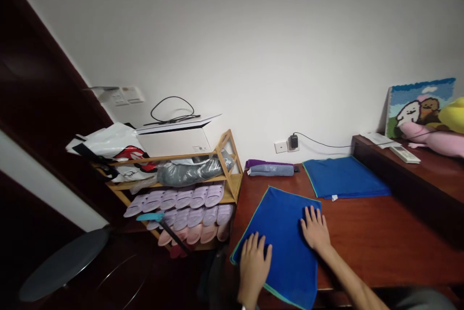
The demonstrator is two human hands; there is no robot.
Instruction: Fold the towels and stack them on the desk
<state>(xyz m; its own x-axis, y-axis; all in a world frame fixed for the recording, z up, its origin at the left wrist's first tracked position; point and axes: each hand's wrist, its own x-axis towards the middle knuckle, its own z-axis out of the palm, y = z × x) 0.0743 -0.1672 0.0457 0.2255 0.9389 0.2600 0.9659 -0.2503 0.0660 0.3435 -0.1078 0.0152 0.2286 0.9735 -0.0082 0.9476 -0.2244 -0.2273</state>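
A second blue cloth lies folded flat farther back on the dark wooden table, well apart from the hands, and behind it a rolled grey-blue bundle rests against the wall on top of something purple. A charger sits in the wall socket just above, its black cable running off to the right. To the right a raised wooden ledge carries a remote control, a pink plush toy and a cartoon picture leaning on the wall. Left of the table stands a bamboo shoe rack stacked with lilac and pink slippers, with a white box and a plastic bag on top; a round dark stool sits lower left. The nearer blue cloth, edged in green, lies flat at the table's front left corner, turned at an angle, its lower corner hanging over the front edge. The left hand rests palm down on its near left edge, fingers slightly spread; the right hand presses flat on its right edge, fingers fanned apart. Bare tabletop stretches open to the right of the hands, up to the ledge.
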